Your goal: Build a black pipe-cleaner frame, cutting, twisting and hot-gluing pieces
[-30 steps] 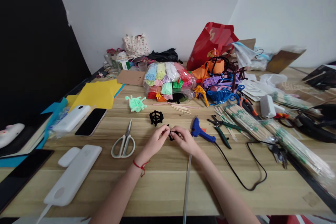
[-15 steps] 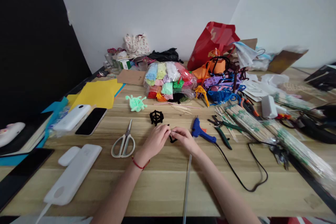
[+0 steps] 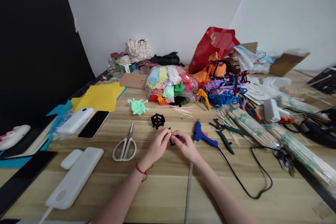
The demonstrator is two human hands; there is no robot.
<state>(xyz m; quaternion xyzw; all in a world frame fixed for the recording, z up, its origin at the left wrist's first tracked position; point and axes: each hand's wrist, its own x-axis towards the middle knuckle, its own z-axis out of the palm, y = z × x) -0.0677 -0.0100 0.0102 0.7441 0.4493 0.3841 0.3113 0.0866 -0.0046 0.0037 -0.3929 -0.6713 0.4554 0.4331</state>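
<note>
My left hand (image 3: 158, 144) and my right hand (image 3: 186, 145) meet over the middle of the table, fingertips pinched together. Between them is a bent black pipe cleaner (image 3: 172, 142), mostly hidden by the fingers. Just beyond the hands sits a black cage-like shape (image 3: 158, 121) with open gaps, apparently of the same fuzzy stem. To the left lie white-handled scissors (image 3: 125, 147), blades pointing away. A blue glue gun (image 3: 203, 135) rests right of my right hand, and a clear glue stick (image 3: 189, 189) runs under that wrist.
A mint-green fuzzy figure (image 3: 138, 106) lies behind the scissors. Bagged coloured pipe cleaners (image 3: 170, 84) stand at the back. Green-handled pliers (image 3: 223, 134), bundled sticks (image 3: 252, 126) and a black cord (image 3: 252, 168) occupy the right. Phones and a white power bank (image 3: 76, 178) lie left.
My hands stay together at the same spot, with fingers slightly shifted on the black pipe cleaner. The whole view has tilted a little, so things sit slightly lower and further right.
</note>
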